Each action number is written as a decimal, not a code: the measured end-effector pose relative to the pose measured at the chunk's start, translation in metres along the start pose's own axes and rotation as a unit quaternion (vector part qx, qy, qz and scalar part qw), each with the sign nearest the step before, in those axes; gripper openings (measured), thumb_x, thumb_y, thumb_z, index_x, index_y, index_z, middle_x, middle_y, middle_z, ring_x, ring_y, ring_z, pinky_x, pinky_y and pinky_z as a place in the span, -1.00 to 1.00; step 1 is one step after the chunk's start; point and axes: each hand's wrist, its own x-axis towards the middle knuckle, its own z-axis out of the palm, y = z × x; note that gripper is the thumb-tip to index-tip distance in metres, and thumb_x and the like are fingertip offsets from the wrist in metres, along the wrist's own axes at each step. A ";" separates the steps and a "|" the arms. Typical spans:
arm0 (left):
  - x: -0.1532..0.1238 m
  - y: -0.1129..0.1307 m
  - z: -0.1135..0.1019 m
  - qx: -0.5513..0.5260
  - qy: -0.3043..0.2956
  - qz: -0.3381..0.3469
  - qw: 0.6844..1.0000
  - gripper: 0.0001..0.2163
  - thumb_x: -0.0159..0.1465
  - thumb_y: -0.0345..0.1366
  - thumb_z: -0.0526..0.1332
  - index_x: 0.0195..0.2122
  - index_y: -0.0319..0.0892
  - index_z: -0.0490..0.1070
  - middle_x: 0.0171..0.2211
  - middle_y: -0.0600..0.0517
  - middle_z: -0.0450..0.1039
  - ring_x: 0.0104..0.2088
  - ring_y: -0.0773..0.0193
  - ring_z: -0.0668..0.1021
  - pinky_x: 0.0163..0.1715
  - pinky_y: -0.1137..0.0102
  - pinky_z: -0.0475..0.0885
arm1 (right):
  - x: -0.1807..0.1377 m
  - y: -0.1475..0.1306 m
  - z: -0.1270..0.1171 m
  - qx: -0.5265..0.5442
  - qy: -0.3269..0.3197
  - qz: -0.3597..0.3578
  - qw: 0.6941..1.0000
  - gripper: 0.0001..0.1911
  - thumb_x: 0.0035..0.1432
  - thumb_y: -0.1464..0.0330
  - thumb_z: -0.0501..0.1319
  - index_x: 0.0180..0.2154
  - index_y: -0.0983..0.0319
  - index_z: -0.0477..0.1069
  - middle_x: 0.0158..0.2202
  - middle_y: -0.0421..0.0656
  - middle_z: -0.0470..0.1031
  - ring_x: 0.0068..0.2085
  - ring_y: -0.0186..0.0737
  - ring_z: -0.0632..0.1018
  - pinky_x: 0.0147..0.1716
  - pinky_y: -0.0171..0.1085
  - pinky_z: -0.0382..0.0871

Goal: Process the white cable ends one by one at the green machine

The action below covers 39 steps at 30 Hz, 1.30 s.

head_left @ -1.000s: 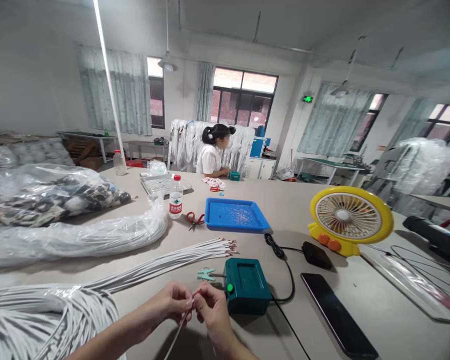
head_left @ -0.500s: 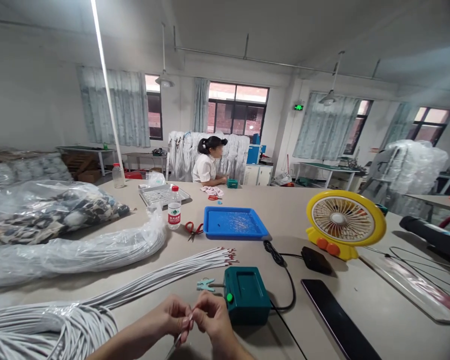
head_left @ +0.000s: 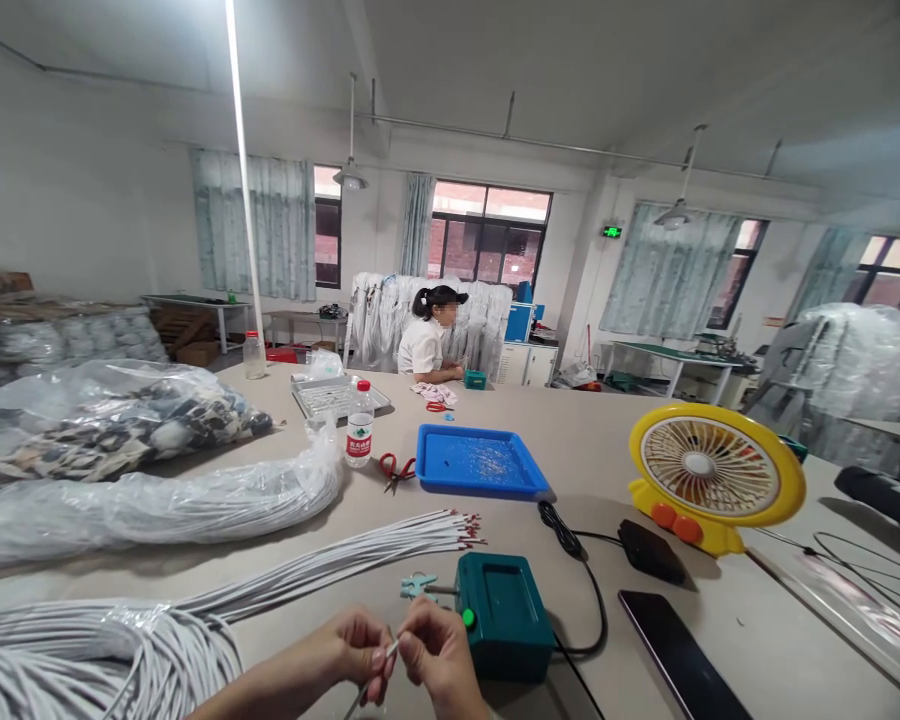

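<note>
A pale cable [head_left: 391,649] runs between my two hands near the table's front edge. My left hand [head_left: 361,652] is closed round it, and the cable's tail hangs down below those fingers. At the cable's end, the fingers of my right hand [head_left: 431,645] are pinched together; the very tip is hidden by them. Just right of my right hand stands a green box-shaped device [head_left: 506,615] with a bright green button and a light-green clip [head_left: 418,586] on its shaft. A bundle of white cables [head_left: 375,540] with reddish-brown ends lies behind my hands.
Beyond the bundle lie a blue tray [head_left: 480,460] with small scraps, red-handled scissors [head_left: 394,470] and a water bottle [head_left: 359,430]. On the right are a phone [head_left: 682,655] and a yellow fan [head_left: 716,470]. Plastic-wrapped cables [head_left: 157,510] fill the left. A co-worker [head_left: 424,345] sits across the table.
The view has tilted and shifted slightly, so everything sits a little lower and further right. A pale stretch of cable now shows between my fingertips, which are slightly further apart.
</note>
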 end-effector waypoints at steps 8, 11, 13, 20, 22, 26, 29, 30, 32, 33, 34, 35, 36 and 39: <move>-0.003 0.013 0.003 0.060 0.019 0.002 0.998 -0.58 0.01 0.07 0.32 -0.53 -0.23 0.31 -0.65 0.11 0.29 -0.67 0.49 0.14 -0.62 0.44 -0.09 | 0.000 0.004 -0.001 0.034 0.026 0.031 0.999 -0.53 -0.14 0.00 0.37 -0.56 0.28 0.38 -0.58 -0.31 0.17 -0.69 -0.55 0.17 -0.68 -0.41 -0.13; 0.000 0.011 0.005 0.064 0.040 0.002 0.997 -0.54 -0.04 0.13 0.32 -0.54 -0.22 0.31 -0.67 0.12 0.28 -0.72 0.50 0.13 -0.66 0.45 -0.10 | 0.002 0.003 -0.003 0.022 0.033 0.027 0.999 -0.52 -0.14 -0.01 0.36 -0.56 0.29 0.39 -0.61 -0.32 0.15 -0.70 -0.55 0.14 -0.67 -0.40 -0.14; 0.004 0.008 0.004 0.061 0.058 0.011 0.996 -0.51 -0.07 0.17 0.32 -0.54 -0.22 0.31 -0.69 0.13 0.28 -0.75 0.53 0.11 -0.69 0.46 -0.11 | 0.005 -0.001 -0.006 0.002 0.039 0.022 0.999 -0.51 -0.12 -0.02 0.34 -0.58 0.28 0.38 -0.65 -0.32 0.12 -0.69 -0.53 0.12 -0.66 -0.39 -0.13; 0.010 0.008 -0.005 0.004 0.155 0.061 0.986 -0.58 -0.03 0.03 0.37 -0.51 -0.27 0.34 -0.64 0.09 0.34 -0.75 0.54 0.20 -0.71 0.51 -0.02 | 0.010 -0.010 -0.007 -0.054 0.106 0.031 0.992 -0.58 -0.04 0.04 0.32 -0.53 0.28 0.36 -0.64 -0.29 0.18 -0.61 -0.45 0.16 -0.63 -0.37 0.00; 0.003 0.010 -0.003 -0.023 0.162 0.057 0.985 -0.64 0.00 -0.07 0.38 -0.51 -0.29 0.37 -0.62 0.07 0.35 -0.71 0.53 0.24 -0.68 0.53 0.06 | 0.005 -0.008 -0.001 -0.073 0.108 0.038 0.991 -0.62 -0.02 0.07 0.32 -0.49 0.28 0.40 -0.59 -0.26 0.25 -0.59 -0.42 0.20 -0.63 -0.37 0.06; -0.011 0.012 0.000 -0.035 0.173 0.067 0.982 -0.71 0.03 -0.17 0.39 -0.51 -0.32 0.41 -0.63 0.09 0.31 -0.65 0.49 0.32 -0.61 0.52 0.19 | -0.003 -0.002 0.010 -0.099 0.103 0.032 0.989 -0.70 0.05 0.14 0.27 -0.33 0.26 0.45 -0.53 -0.23 0.34 -0.55 -0.40 0.29 -0.59 -0.38 0.16; -0.012 0.014 -0.002 -0.034 0.170 0.063 0.983 -0.78 0.06 -0.24 0.38 -0.40 -0.31 0.46 -0.57 0.08 0.37 -0.63 0.50 0.34 -0.61 0.53 0.21 | 0.000 0.002 0.008 -0.110 0.104 0.028 0.988 -0.73 0.10 0.20 0.24 -0.21 0.24 0.45 -0.35 -0.16 0.41 -0.47 -0.39 0.35 -0.52 -0.38 0.25; -0.012 0.015 -0.002 -0.035 0.169 0.052 0.984 -0.78 0.05 -0.26 0.38 -0.36 -0.31 0.48 -0.56 0.08 0.39 -0.64 0.50 0.34 -0.62 0.53 0.20 | 0.001 0.002 0.007 -0.106 0.105 0.024 0.988 -0.74 0.13 0.21 0.22 -0.21 0.24 0.46 -0.33 -0.15 0.42 -0.45 -0.38 0.36 -0.51 -0.38 0.26; -0.012 0.016 -0.001 -0.037 0.171 0.034 0.984 -0.77 0.05 -0.28 0.39 -0.33 -0.30 0.48 -0.55 0.09 0.40 -0.66 0.52 0.33 -0.64 0.54 0.19 | 0.002 0.001 0.005 -0.098 0.108 0.017 0.989 -0.75 0.16 0.22 0.18 -0.21 0.24 0.46 -0.32 -0.14 0.42 -0.44 -0.37 0.37 -0.51 -0.37 0.26; -0.013 0.016 0.000 -0.037 0.172 0.028 0.984 -0.77 0.05 -0.27 0.39 -0.33 -0.30 0.48 -0.56 0.10 0.39 -0.67 0.52 0.33 -0.65 0.54 0.18 | 0.002 0.000 0.004 -0.096 0.110 0.013 0.989 -0.75 0.17 0.22 0.17 -0.23 0.25 0.46 -0.33 -0.14 0.42 -0.43 -0.37 0.37 -0.52 -0.37 0.26; -0.013 0.016 0.001 -0.038 0.173 0.025 0.984 -0.77 0.06 -0.26 0.38 -0.35 -0.30 0.48 -0.57 0.10 0.38 -0.68 0.52 0.33 -0.66 0.54 0.17 | 0.002 0.000 0.003 -0.096 0.111 0.009 0.989 -0.75 0.17 0.22 0.17 -0.23 0.25 0.45 -0.34 -0.14 0.42 -0.43 -0.36 0.38 -0.52 -0.37 0.25; -0.013 0.015 0.002 -0.040 0.172 0.021 0.984 -0.77 0.07 -0.24 0.38 -0.35 -0.30 0.48 -0.57 0.10 0.37 -0.69 0.53 0.32 -0.67 0.55 0.16 | 0.003 -0.001 0.003 -0.098 0.113 0.006 0.989 -0.76 0.17 0.22 0.17 -0.24 0.26 0.45 -0.35 -0.14 0.41 -0.43 -0.36 0.38 -0.52 -0.37 0.26; -0.013 0.015 0.002 -0.041 0.169 0.016 0.985 -0.76 0.09 -0.22 0.37 -0.35 -0.30 0.48 -0.57 0.10 0.37 -0.69 0.53 0.32 -0.68 0.55 0.15 | 0.003 -0.001 0.002 -0.103 0.113 0.004 0.988 -0.76 0.17 0.23 0.17 -0.23 0.26 0.45 -0.35 -0.14 0.41 -0.42 -0.35 0.39 -0.52 -0.37 0.26; -0.014 0.015 0.004 -0.039 0.161 0.003 0.986 -0.73 0.09 -0.17 0.37 -0.37 -0.32 0.48 -0.57 0.09 0.36 -0.69 0.53 0.31 -0.68 0.55 0.16 | 0.002 -0.002 0.002 -0.124 0.105 -0.005 0.987 -0.78 0.18 0.25 0.18 -0.21 0.24 0.44 -0.34 -0.15 0.39 -0.40 -0.35 0.40 -0.50 -0.37 0.28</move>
